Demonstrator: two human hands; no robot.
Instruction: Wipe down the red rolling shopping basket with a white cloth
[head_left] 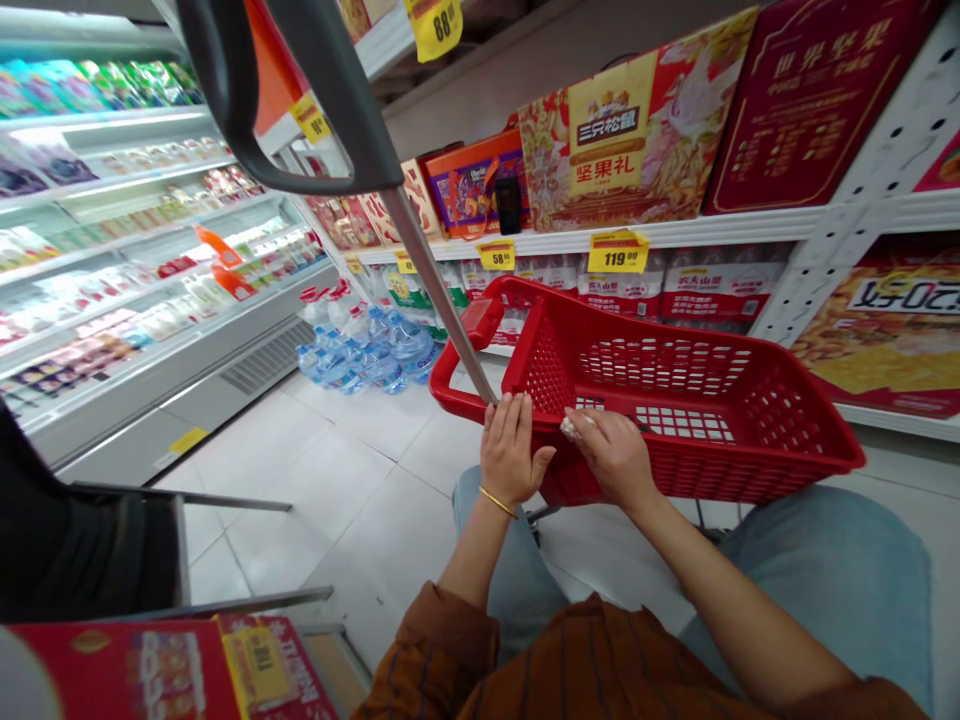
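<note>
A red plastic shopping basket (660, 365) with a perforated mesh wall and a folded handle sits in front of me, tilted in the view. My left hand (514, 450), with a gold bangle (499, 502) on its wrist, grips the basket's near rim. My right hand (611, 455) rests just inside that rim, pinching a small white crumpled item (571, 428) between its fingers. What the item is stays unclear. A metal pole (439, 290) comes down to just behind my left hand's fingers.
Shelves of boxed nut gift sets (637, 140) and bottled water packs (622, 285) stand to the right. Loose water bottles (367, 355) lie on the tiled floor (337, 490). A refrigerated display case (142, 270) runs along the left, with a red box (135, 670) at lower left.
</note>
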